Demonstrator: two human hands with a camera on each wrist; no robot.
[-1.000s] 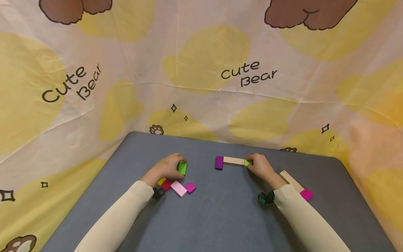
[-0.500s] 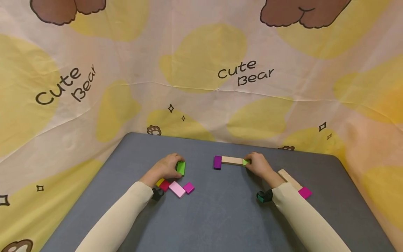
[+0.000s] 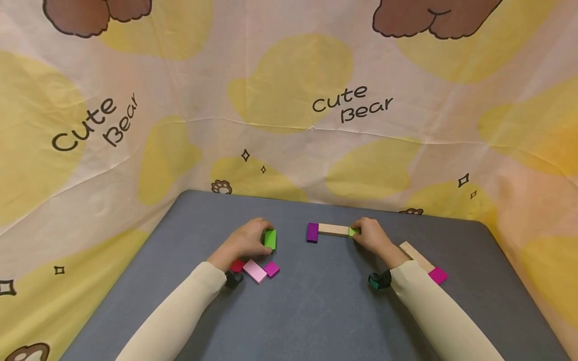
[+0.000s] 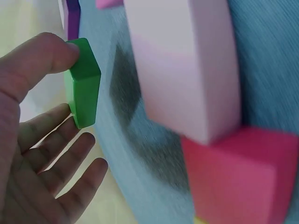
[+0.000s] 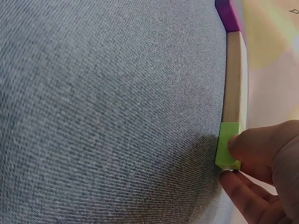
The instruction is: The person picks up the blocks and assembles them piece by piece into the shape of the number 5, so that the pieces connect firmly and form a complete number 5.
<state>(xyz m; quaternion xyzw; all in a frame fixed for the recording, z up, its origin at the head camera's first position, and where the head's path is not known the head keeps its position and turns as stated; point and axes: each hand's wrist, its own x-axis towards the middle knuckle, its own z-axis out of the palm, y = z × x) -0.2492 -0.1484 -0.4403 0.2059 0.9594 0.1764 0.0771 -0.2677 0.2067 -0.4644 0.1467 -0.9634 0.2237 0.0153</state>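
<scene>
My left hand (image 3: 246, 239) pinches a green rectangular block (image 3: 270, 240) between thumb and fingertips. In the left wrist view that green block (image 4: 85, 91) hangs above the table, its shadow apart from it. To the right, my right hand (image 3: 374, 236) holds a small light green block (image 5: 227, 145) by thumb and fingers at the end of a plain wooden block (image 3: 333, 230). A purple block (image 3: 312, 232) lies crosswise at that wooden block's left end, making a row on the table. My right fingers partly cover the light green block.
Nearer me lie a red block (image 3: 237, 265), a pale pink block (image 3: 255, 272) and a magenta block (image 3: 272, 269). Beside my right wrist are another wooden block (image 3: 416, 255) and a magenta block (image 3: 438, 275). Printed cloth walls border the grey table (image 3: 316, 311).
My left hand has moved right with the green block, toward the purple one. The yellow block seen before is now hidden behind that hand in the head view. My right hand keeps its place.
</scene>
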